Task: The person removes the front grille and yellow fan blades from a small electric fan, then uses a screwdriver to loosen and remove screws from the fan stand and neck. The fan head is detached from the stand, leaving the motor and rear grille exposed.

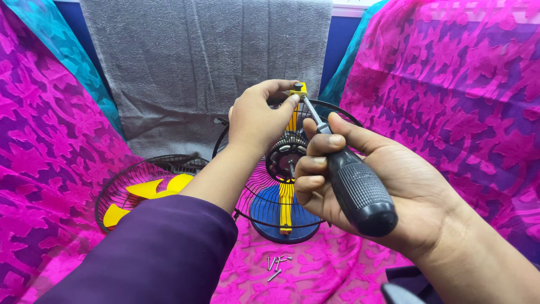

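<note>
My right hand [360, 180] grips a screwdriver [354, 186] with a black ribbed handle; its metal shaft points up and left to the top of a small table fan. My left hand [256, 121] pinches a yellow clip [299, 88] at the top rim of the fan's black wire rear guard [261, 197], right where the screwdriver tip meets it. The fan stands upright on a blue round base [264, 217] with a yellow stem [286, 205] and a black motor hub [281, 157]. My left forearm wears a dark purple sleeve.
A second black wire guard [112, 188] lies to the left with yellow fan blades [149, 188] in it. Several loose screws [277, 264] lie on the pink patterned cloth [45, 169] in front of the base. A grey towel [202, 62] hangs behind.
</note>
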